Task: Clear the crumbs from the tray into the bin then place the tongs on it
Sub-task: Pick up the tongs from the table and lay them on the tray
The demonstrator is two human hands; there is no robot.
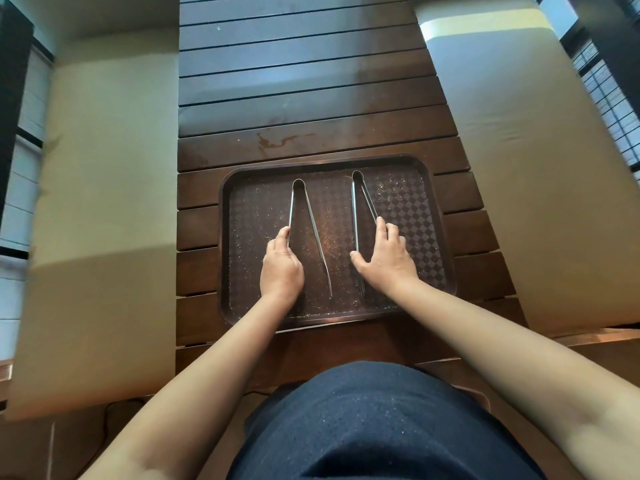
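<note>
Because the person stands at the near end of the slatted wooden table [311, 98], both bare forearms reach forward over the dark clothing at the bottom of the view and meet the tray [440, 216] close to its near edge. The left hand [281, 268] lies on the left tongs [313, 233]; its fingers seem to curl round the left arm of that pair, though I cannot tell how firm the hold is. The right hand [388, 258] is spread rather wide over the right tongs [362, 216], with the thumb at one arm and a finger on the other, probably to squeeze them together for lifting. Both pairs lie flat on the tray with their looped ends pointing away from the person. Crumbs [391, 183] are scattered over the patterned surface and gather along the near rim, so I judge that the tongs must come off first, before the tray can be tipped. No bin is in view. Beyond the tray the table carries a pale stain [277, 140], and light cushions [110, 188] lie on both sides.
</note>
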